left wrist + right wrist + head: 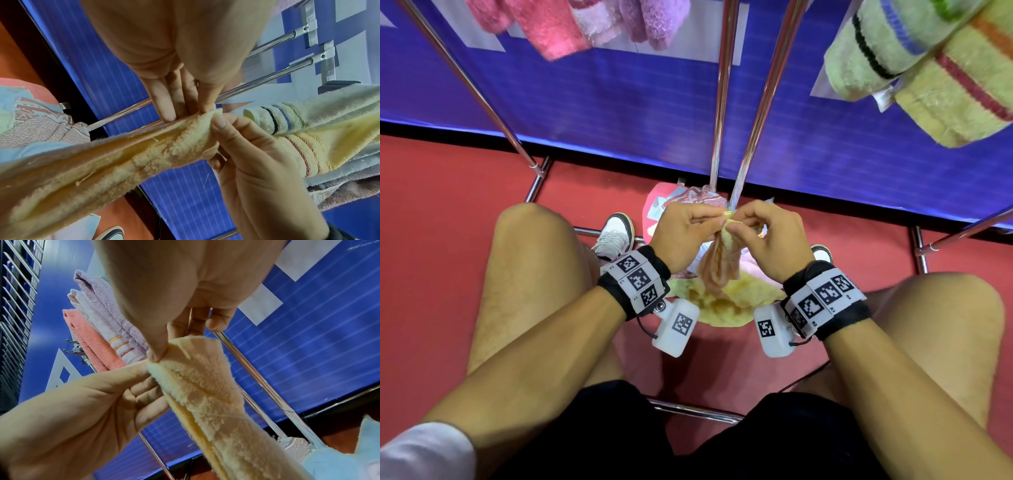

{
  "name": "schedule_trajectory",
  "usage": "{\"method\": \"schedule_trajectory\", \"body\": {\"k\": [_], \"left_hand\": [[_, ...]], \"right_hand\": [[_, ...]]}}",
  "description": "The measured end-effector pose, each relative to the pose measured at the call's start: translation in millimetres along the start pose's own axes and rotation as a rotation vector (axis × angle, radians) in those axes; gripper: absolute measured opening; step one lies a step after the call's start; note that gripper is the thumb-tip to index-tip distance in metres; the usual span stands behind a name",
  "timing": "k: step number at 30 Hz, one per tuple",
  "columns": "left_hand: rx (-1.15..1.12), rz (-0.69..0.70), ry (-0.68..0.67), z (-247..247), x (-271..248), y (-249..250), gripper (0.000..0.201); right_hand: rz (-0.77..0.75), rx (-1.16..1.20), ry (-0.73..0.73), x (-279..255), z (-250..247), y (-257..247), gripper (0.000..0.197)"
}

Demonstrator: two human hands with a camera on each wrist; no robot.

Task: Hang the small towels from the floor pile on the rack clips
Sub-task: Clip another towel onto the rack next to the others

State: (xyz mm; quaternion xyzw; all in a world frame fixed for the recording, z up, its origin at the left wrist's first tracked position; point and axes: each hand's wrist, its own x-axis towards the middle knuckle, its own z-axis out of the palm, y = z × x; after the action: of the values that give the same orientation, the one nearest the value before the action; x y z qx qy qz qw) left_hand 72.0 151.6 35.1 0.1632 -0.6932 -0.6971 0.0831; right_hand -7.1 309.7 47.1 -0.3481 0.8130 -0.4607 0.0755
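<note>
Red floor (448, 178) ran up to a blue wall panel (602, 102) along its far edge. Chrome rack (722, 89) stood at that edge, pink towels (551, 27) hung at its left end, striped yellow-green towels (928, 68) at its right. Floor pile (726, 301) sat by the rack's base, between the person's knees. Yellow towel (719, 267) hung above the pile, its top edge pinched by both hands: left hand (681, 233) and right hand (770, 240), thumbs and fingertips touching.

Fluffy terry towel (719, 267), glossy metal rack (755, 113)
</note>
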Motion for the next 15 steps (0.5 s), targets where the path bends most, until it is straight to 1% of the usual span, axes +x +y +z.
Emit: {"method": "schedule_trajectory", "body": {"k": [7, 10, 13, 15], "left_hand": [[0.035, 0.049, -0.075, -1.6, -1.4, 2.4, 0.029], [0.092, 0.077, -0.101, -1.2, -2.6, 2.4, 0.027], [0.183, 0.079, -0.136, -0.7, -5.7, 1.5, 0.032], [0.204, 0.091, -0.171, -0.6, -7.3, 0.9, 0.028]], "right_hand": [[0.062, 0.042, 0.049, -2.2, 1.9, 0.3, 0.007], [0.082, 0.034, 0.071, -2.6, 2.2, 1.2, 0.010], [0.108, 0.033, 0.057, -3.7, 1.0, 3.5, 0.012], [0.119, 0.038, 0.039, -4.9, 0.2, 3.5, 0.014]]}}
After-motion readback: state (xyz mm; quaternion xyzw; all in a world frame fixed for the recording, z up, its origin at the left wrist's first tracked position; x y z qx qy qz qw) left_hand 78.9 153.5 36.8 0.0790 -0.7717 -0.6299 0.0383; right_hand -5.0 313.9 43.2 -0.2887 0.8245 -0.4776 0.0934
